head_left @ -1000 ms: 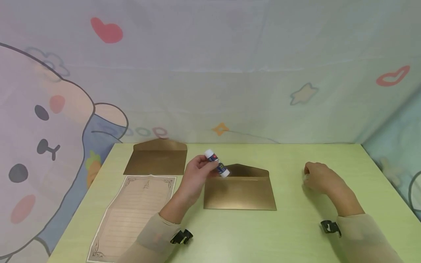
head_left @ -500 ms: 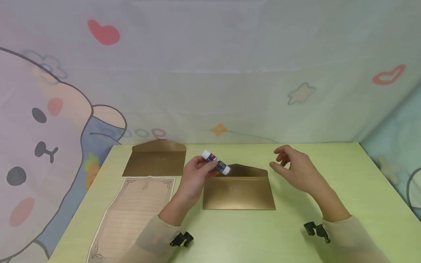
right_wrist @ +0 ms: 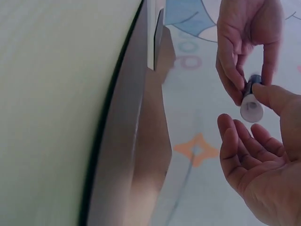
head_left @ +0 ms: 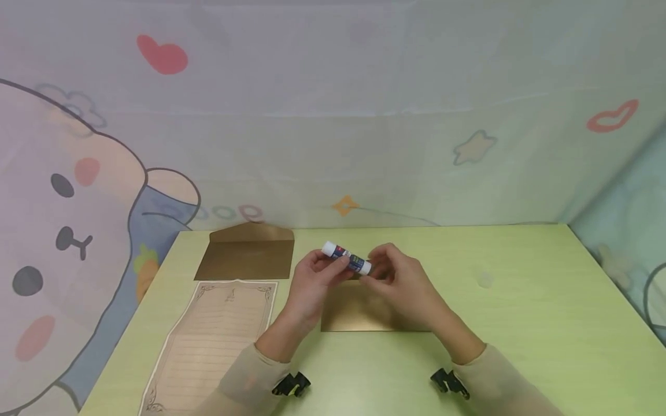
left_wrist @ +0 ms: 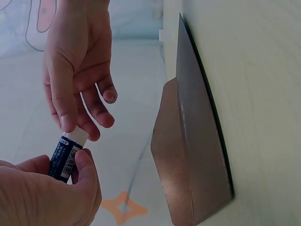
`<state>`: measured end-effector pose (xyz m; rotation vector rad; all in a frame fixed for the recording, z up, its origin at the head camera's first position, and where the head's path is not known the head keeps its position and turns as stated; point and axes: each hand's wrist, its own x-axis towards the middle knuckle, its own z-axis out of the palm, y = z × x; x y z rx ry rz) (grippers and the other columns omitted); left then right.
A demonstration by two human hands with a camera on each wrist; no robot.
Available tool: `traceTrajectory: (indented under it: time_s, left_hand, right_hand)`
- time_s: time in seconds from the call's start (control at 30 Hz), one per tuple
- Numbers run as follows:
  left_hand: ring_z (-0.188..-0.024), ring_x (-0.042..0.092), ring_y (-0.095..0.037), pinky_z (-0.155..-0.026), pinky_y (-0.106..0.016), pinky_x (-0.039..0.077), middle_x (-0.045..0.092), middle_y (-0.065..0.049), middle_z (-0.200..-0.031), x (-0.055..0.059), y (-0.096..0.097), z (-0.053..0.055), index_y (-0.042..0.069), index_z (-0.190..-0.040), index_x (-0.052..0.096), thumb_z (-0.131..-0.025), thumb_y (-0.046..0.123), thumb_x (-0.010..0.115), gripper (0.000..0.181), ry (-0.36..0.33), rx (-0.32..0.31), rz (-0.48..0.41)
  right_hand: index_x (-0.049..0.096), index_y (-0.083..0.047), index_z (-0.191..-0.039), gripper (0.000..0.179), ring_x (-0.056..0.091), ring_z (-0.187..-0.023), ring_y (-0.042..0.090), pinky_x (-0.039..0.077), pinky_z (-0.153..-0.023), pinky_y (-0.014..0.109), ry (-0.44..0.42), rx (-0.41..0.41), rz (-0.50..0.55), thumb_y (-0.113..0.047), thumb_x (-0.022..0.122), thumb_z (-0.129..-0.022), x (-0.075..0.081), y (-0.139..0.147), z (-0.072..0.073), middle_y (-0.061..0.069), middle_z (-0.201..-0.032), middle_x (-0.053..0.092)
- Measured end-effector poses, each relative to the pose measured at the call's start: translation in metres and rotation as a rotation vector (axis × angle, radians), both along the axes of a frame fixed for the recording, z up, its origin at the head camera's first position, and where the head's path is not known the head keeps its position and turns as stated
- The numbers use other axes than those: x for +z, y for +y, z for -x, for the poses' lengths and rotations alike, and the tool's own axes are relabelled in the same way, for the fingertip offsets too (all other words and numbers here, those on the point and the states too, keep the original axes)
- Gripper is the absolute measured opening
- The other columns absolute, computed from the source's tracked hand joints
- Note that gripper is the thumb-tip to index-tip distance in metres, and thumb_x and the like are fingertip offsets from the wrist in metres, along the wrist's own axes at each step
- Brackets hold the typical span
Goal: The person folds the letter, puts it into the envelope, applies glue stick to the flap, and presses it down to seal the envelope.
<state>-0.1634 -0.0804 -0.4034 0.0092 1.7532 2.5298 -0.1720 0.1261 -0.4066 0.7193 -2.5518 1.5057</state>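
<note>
Envelope [head_left: 350, 315] (inside hidden) lies below glue stick [head_left: 355, 261].

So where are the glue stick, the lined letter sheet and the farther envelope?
Glue stick [head_left: 351, 259]: head view, on its printed label.
Lined letter sheet [head_left: 221, 332]: head view, among its ruled lines.
Farther envelope [head_left: 244, 260]: head view, on its body below the flap.

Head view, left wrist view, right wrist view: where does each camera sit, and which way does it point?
Head: worn on the head, looking forward and down at the table; both sleeves, the left hand and right hand show.
Left wrist: on that wrist, looking past the glue stick toward the backdrop, picture sideways; both hands show.
Right wrist: on the other wrist, also sideways, facing the glue stick's white end; both hands show.
Both wrist views share the glue stick and nearer gold envelope.
</note>
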Motion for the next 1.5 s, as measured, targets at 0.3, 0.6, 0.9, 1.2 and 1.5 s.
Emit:
traceTrajectory:
  time_s: [0.3, 0.6, 0.9, 1.2, 1.5]
  left_hand:
    - [-0.099, 0.073, -0.019, -0.093, -0.034, 0.06, 0.071, -0.013, -0.113, 0.0, 0.002, -0.001, -0.006, -0.12, 0.057, -0.101, 0.001, 0.071, 0.024, 0.0, 0.006, -0.005]
    - [-0.097, 0.073, -0.018, -0.093, -0.034, 0.06, 0.071, -0.013, -0.112, 0.0, 0.002, -0.003, -0.006, -0.122, 0.058, -0.102, -0.001, 0.068, 0.023, 0.018, -0.023, 0.001]
    - [-0.094, 0.074, -0.018, -0.09, -0.032, 0.061, 0.072, -0.013, -0.109, -0.002, 0.003, -0.002, -0.006, -0.118, 0.059, -0.101, -0.001, 0.069, 0.021, 0.023, -0.001, 0.011]
    - [-0.094, 0.073, -0.017, -0.089, -0.031, 0.061, 0.072, -0.013, -0.11, 0.001, 0.003, -0.002, -0.007, -0.119, 0.059, -0.101, -0.001, 0.069, 0.021, 0.02, 0.005, 0.011]
    - [-0.095, 0.073, -0.017, -0.091, -0.034, 0.061, 0.072, -0.013, -0.11, 0.001, 0.002, -0.003, -0.006, -0.12, 0.059, -0.102, -0.001, 0.068, 0.021, 0.04, -0.014, 0.023]
  right_hand:
    - [0.067, -0.015, -0.11, 0.025, 0.07, -0.079, 0.013, 0.056, -0.067, 0.028, 0.035, -0.04, 0.062, -0.007, 0.084, -0.093, -0.005, -0.004, -0.002, -0.003, -0.095, 0.075]
    - [0.069, -0.001, -0.113, 0.02, 0.075, -0.09, 0.041, 0.062, -0.086, 0.047, -0.352, 0.034, 0.307, -0.017, 0.074, -0.101, -0.01, 0.0, 0.005, 0.022, -0.098, 0.076]
    - [0.06, -0.005, -0.121, 0.029, 0.075, -0.092, 0.026, 0.062, -0.082, 0.034, -0.16, -0.008, 0.205, -0.01, 0.077, -0.098, -0.014, -0.008, -0.004, 0.01, -0.104, 0.075]
    - [0.062, -0.008, -0.113, 0.023, 0.075, -0.086, 0.026, 0.061, -0.078, 0.033, -0.065, -0.044, 0.17, -0.01, 0.079, -0.097, -0.013, -0.01, -0.005, 0.008, -0.097, 0.077]
    - [0.064, 0.001, -0.12, 0.029, 0.076, -0.09, 0.032, 0.062, -0.086, 0.038, -0.448, 0.011, 0.39, -0.019, 0.074, -0.102, -0.011, -0.007, -0.001, 0.025, -0.107, 0.073]
